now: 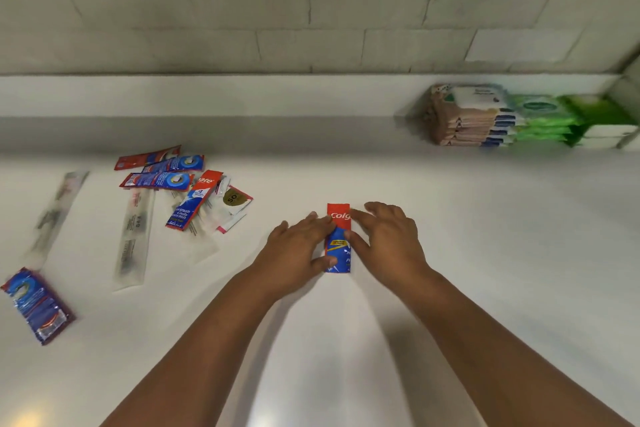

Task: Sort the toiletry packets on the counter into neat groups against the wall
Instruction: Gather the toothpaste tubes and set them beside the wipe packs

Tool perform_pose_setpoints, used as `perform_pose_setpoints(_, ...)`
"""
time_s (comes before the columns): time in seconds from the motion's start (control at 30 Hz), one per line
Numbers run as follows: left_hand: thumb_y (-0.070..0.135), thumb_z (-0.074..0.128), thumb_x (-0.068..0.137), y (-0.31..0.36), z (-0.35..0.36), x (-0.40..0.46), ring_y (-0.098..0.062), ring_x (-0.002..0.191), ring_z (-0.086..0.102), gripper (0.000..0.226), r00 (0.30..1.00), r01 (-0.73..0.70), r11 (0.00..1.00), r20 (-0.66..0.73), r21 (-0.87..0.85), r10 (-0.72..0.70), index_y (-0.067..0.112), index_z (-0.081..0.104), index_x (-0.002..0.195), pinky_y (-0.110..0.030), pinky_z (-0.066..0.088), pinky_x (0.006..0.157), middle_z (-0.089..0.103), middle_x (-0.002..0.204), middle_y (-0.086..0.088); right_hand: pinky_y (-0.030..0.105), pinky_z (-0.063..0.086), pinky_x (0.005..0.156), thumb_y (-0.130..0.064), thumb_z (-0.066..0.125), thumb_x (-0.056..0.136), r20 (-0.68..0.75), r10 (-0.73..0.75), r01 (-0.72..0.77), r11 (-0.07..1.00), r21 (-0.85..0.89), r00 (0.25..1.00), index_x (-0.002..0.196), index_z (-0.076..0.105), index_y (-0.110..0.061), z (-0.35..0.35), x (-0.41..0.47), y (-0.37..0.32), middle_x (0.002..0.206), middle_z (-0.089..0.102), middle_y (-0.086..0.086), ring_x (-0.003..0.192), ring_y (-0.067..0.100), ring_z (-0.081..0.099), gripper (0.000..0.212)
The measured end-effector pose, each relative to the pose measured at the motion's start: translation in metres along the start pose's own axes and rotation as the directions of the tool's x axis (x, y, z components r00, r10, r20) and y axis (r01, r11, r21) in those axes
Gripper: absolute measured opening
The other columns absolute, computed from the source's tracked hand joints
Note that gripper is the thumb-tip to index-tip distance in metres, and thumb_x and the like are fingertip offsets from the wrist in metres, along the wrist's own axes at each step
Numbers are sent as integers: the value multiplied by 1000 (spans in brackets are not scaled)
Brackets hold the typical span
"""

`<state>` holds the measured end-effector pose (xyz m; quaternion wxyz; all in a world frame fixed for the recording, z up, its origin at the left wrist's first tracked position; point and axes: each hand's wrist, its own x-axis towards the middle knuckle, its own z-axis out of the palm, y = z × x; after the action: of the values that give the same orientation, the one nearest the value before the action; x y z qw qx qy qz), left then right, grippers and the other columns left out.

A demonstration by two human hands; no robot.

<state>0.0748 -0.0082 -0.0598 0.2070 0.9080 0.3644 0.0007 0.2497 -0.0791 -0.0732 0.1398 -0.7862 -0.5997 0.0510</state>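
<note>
Squaring step: left hand (pixel 300 251) and right hand (pixel 385 242), fingers (pixel 360 215) loosely spread, bracket the red-and-blue toothpaste sachet (pixel 337 240) on the white table (pixel 485 253). Next, probably slide it toward the wall.

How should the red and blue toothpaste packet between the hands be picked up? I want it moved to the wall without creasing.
The toothpaste packet lies flat, long axis pointing at the wall. Probably pinch its two long edges from above, left hand and right hand already flanking them.
</note>
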Motion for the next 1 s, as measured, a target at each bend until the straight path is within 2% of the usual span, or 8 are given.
perform_pose_setpoints(0.1,45,48,94,17,-2,20,-9,146,6,62,998,20,1000,59,12,-20,31,21,148,-49,10,117,14,157,13,39,23,112,-53,40,95,48,57,-57,998,-7,997,143,39,-29,-6,1,33,152,34,3,142,27,24,54)
perform_pose_setpoints(0.2,41,43,97,36,-2,43,-11,146,1,60,993,38,998,114,59,-44,31,16,149,-55,8,115,8,158,12,42,11,118,-55,29,96,80,105,-100,993,-65,991,148,26,-29,-14,5,66,158,19,1,146,27,11,58)
perform_pose_setpoints(0.37,41,38,98,68,4,82,-9,146,-3,59,988,57,995,137,87,-69,28,12,150,-56,5,114,-2,159,12,45,8,118,-58,21,96,91,129,-119,987,-109,987,150,18,-27,-25,19,112,159,13,1,147,28,6,62)
perform_pose_setpoints(0.5,37,36,98,91,9,116,-8,146,-2,57,992,54,995,106,80,-62,28,14,149,-56,4,114,-1,159,12,45,7,118,-66,7,91,77,125,-115,985,-130,989,151,16,-27,-33,38,143,160,12,0,147,27,5,72)
perform_pose_setpoints(0.57,37,35,97,98,12,132,-8,146,0,56,995,59,994,74,94,-66,28,14,149,-56,7,114,1,159,12,45,6,117,-65,8,90,64,119,-110,986,-122,991,151,16,-28,-34,48,154,160,12,-2,147,26,5,71)
perform_pose_setpoints(0.67,47,34,97,102,17,160,-9,146,2,59,996,81,992,20,101,-83,29,14,149,-58,8,112,6,159,12,46,5,117,-63,9,89,43,103,-99,990,-97,994,150,18,-28,-35,66,169,159,13,-3,147,25,5,71)
perform_pose_setpoints(0.93,54,31,95,98,18,210,-8,146,2,62,990,126,985,-78,114,-118,30,12,150,-54,6,113,11,158,11,47,11,115,-57,27,93,-49,70,-73,995,-62,996,146,30,-28,-28,90,181,156,25,-3,144,26,16,60)
perform_pose_setpoints(1.0,61,24,91,93,18,221,-8,146,4,66,988,120,984,-111,134,-105,31,15,149,-54,8,113,13,158,12,48,14,115,-57,28,93,-79,61,-66,996,-61,995,145,33,-27,-25,89,182,155,28,-2,144,27,20,60)
